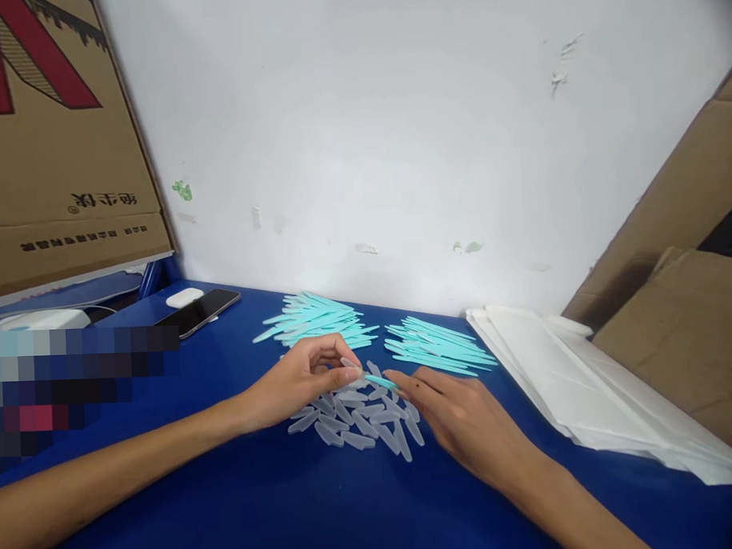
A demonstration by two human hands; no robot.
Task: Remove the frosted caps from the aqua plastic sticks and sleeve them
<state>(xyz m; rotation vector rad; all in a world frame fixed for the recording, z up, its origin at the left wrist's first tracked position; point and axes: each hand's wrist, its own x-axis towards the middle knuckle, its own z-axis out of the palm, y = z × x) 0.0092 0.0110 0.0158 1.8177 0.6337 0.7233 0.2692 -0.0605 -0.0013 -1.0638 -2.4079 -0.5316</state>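
Between the thumb and fingers of my left hand (306, 377) is a small translucent plastic cap (348, 363). Pinched in my right hand (463, 407) is a slim turquoise stick (380, 381), shaped like an eyebrow razor. Its far end points at my left fingertips; whether it touches the cap I cannot tell. Below both hands lies a loose pile of frosted translucent caps (365, 425). Behind my left hand is a heap of turquoise sticks (313, 316), pointing various ways. A second, neater bunch of turquoise sticks (437, 346) lies beyond my right hand.
White flat sheets or bags (543, 380) are stacked on the right of the blue table (278, 502), near folded cardboard (680, 327). At the back left lie a phone (202, 311) and a white case (185, 298). A printed carton (67, 157) stands left, against the white wall (367, 146).
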